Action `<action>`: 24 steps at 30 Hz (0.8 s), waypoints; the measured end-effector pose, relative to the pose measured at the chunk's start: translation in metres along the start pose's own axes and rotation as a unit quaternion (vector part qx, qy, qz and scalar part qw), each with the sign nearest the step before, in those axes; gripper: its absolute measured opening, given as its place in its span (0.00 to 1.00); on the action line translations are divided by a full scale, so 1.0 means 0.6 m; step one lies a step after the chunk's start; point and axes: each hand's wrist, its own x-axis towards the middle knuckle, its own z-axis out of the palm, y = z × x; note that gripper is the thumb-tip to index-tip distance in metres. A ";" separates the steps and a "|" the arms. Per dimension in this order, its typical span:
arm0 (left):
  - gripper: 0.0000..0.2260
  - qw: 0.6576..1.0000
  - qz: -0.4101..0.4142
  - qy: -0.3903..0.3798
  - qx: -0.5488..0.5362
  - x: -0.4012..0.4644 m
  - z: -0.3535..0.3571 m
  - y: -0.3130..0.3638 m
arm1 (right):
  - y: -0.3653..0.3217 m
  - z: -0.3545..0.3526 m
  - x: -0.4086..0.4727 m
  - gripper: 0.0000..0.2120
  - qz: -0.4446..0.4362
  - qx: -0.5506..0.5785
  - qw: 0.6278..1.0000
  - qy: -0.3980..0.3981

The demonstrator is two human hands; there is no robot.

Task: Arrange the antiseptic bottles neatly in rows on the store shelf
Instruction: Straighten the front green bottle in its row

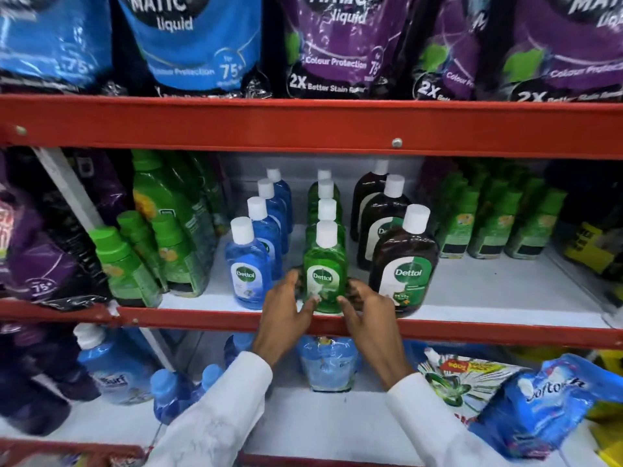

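Observation:
On the middle shelf [488,291] three rows of white-capped Dettol bottles run front to back: a blue row led by a blue bottle [248,264], a green row led by a green bottle [325,267], and a brown row led by a brown bottle [404,261]. My left hand [286,308] touches the lower left side of the front green bottle, and my right hand [365,308] touches its lower right side. The fingers of both hands curl around the bottle's base, which stands upright at the shelf's front edge.
Green-capped cleaner bottles [151,251] crowd the shelf on the left and more green bottles [499,220] stand on the right. Detergent pouches [337,45] fill the shelf above. Blue pouches and bottles [327,362] lie on the shelf below. Red shelf rails [303,126] run across.

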 end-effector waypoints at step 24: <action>0.10 0.974 0.053 0.204 -0.078 -0.073 -0.065 0.006 | -0.050 0.020 -0.047 0.11 0.019 0.074 0.978 0.193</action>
